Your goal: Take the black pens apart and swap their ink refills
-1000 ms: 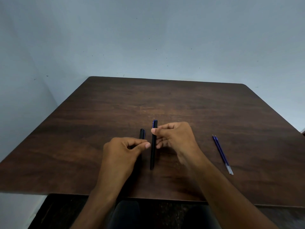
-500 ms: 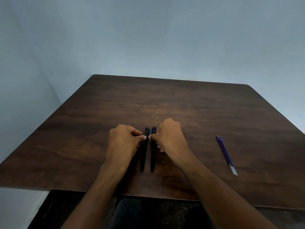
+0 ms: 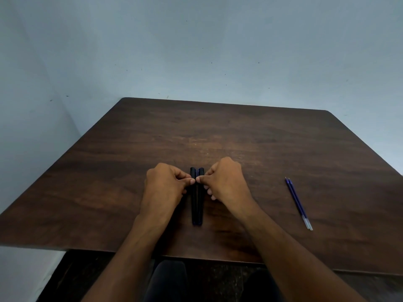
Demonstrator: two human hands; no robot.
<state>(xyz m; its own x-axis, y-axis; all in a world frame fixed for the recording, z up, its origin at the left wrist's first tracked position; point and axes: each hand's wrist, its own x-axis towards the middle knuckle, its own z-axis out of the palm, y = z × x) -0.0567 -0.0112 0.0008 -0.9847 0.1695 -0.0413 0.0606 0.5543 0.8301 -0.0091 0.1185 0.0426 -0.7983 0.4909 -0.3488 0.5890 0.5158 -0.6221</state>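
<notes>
Two black pens lie side by side, touching, on the dark wooden table, pointing away from me. My left hand pinches the left pen near its far end with thumb and fingers. My right hand pinches the right pen at the same height. The two thumb tips nearly meet over the pens. Two blue ink refills with clear ends lie together on the table to the right, well apart from both hands.
The table's near edge runs just below my forearms, with a dark floor beneath. A pale wall stands behind the table and along its left side. My knee in dark cloth shows under the edge.
The pens were apart, the right one raised in my right hand. Both now lie flat, pressed together, and my hands have closed in until the thumbs almost touch.
</notes>
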